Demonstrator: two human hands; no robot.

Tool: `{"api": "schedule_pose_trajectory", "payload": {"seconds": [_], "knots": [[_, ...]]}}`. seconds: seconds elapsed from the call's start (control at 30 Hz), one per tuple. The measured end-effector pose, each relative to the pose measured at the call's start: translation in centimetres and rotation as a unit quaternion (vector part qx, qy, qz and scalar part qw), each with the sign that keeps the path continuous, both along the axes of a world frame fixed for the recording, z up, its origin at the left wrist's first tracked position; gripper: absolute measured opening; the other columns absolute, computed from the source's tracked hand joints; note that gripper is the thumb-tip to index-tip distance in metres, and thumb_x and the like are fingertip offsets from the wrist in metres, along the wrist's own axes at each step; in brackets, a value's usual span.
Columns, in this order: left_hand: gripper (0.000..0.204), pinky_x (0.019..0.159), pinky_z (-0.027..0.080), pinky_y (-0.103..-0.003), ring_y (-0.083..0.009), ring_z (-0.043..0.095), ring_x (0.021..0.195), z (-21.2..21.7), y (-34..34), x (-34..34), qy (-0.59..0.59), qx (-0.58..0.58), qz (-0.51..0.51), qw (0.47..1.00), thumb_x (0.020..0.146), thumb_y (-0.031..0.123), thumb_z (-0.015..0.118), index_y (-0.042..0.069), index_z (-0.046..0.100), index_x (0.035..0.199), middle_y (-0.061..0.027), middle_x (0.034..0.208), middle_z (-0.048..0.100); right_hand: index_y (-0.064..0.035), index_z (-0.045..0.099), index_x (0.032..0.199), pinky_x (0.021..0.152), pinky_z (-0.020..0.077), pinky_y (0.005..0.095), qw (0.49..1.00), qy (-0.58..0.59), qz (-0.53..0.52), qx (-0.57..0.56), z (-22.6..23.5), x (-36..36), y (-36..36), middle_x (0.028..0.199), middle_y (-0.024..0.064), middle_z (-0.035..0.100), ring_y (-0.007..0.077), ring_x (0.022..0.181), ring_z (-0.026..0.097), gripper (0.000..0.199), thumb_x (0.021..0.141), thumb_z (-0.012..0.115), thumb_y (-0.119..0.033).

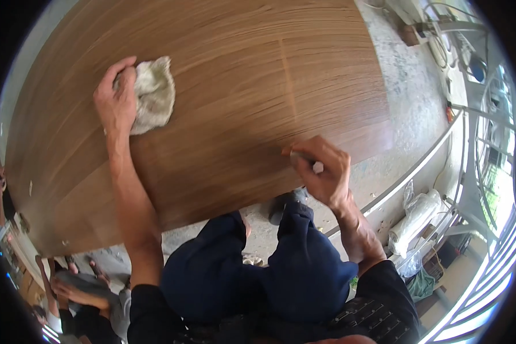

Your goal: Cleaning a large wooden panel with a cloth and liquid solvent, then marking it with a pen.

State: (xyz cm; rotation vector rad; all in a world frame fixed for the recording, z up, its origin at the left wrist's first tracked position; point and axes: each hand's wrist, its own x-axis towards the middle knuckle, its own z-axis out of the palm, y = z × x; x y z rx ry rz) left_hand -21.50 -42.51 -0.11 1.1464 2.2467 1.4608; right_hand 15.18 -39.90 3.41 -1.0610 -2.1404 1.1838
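A large brown wood-grain panel (223,166) lies in front of me, with a thin lighter line running across its right half. On its left part rests my left hand (117,97), fingers curled at the edge of a crumpled off-white rag (153,94) and closed on it. Over the panel's near right edge, my right hand (324,169) is closed in a fist. A pale, roundish end of a slim tool (318,167) shows in that fist. The rest of the tool is mostly hidden by the fingers, so its kind cannot be made out.
Metal frames and rails (413,166) stand on the right. Beside them lies a plastic-wrapped white roll (414,221) and a green cloth bundle (423,285). Other people (86,298) sit at the lower left, close to the panel's edge. My knees (206,258) are just below the panel.
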Motion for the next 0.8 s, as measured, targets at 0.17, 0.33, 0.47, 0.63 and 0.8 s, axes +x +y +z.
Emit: {"api": "schedule_pose_trajectory", "payload": {"seconds": [0.17, 0.33, 0.47, 0.63, 0.8], "knots": [[0.02, 0.063, 0.045, -0.022, -0.0055, 0.053, 0.067, -0.5, 0.9, 0.5, 0.015, -0.007, 0.005, 1.0, 0.087, 0.018, 0.063, 0.004, 0.072, 0.1, 0.0001, 0.076, 0.065, 0.0005, 0.061, 0.087, 0.062, 0.0531, 0.0295, 0.987, 0.051, 0.113, -0.101, 0.4, -1.2, -3.1, 0.084, 0.0139, 0.068, 0.0219, 0.071, 0.069, 0.016, 0.074, 0.06, 0.01], [0.021, 0.063, 0.045, -0.023, -0.0058, 0.053, 0.065, -1.1, 0.8, 0.3, -0.001, 0.021, 0.006, 1.0, 0.086, 0.017, 0.061, 0.003, 0.071, 0.099, -0.0001, 0.075, 0.065, -0.0003, 0.062, 0.09, 0.064, 0.0534, 0.0304, 0.991, 0.06, 0.07, -0.092, -0.2, -3.2, -2.6, 0.082, 0.012, 0.067, 0.0232, 0.071, 0.068, 0.019, 0.074, 0.064, 0.009], [0.021, 0.062, 0.045, -0.023, -0.0058, 0.052, 0.064, -1.2, 0.9, 0.4, -0.012, 0.007, 0.006, 1.0, 0.086, 0.017, 0.062, 0.003, 0.071, 0.099, 0.0001, 0.074, 0.065, -0.0007, 0.065, 0.093, 0.064, 0.0538, 0.0314, 0.995, 0.031, 0.096, -0.022, -0.4, -3.4, -2.9, 0.083, 0.0117, 0.067, 0.0259, 0.073, 0.068, 0.02, 0.075, 0.067, 0.007], [0.02, 0.061, 0.045, -0.022, -0.0054, 0.051, 0.062, -1.1, 0.9, 0.4, -0.027, -0.018, 0.006, 0.999, 0.086, 0.017, 0.062, 0.004, 0.072, 0.098, 0.0001, 0.073, 0.064, -0.0005, 0.066, 0.092, 0.061, 0.053, 0.032, 0.993, 0.03, 0.117, 0.002, -1.4, -3.0, -3.6, 0.085, 0.0112, 0.068, 0.0257, 0.074, 0.068, 0.017, 0.076, 0.068, 0.005], [0.019, 0.058, 0.038, -0.017, -0.001, 0.046, 0.065, -0.7, 1.0, 0.8, -0.068, -0.006, 0.007, 0.998, 0.089, 0.012, 0.063, 0.001, 0.07, 0.103, 0.0057, 0.079, 0.06, -0.0018, 0.067, 0.091, 0.058, 0.0522, 0.0313, 0.995, 0.025, 0.064, 0.069, -2.3, -4.2, -2.4, 0.084, 0.0103, 0.067, 0.0246, 0.07, 0.067, 0.016, 0.076, 0.07, 0.003]]}}
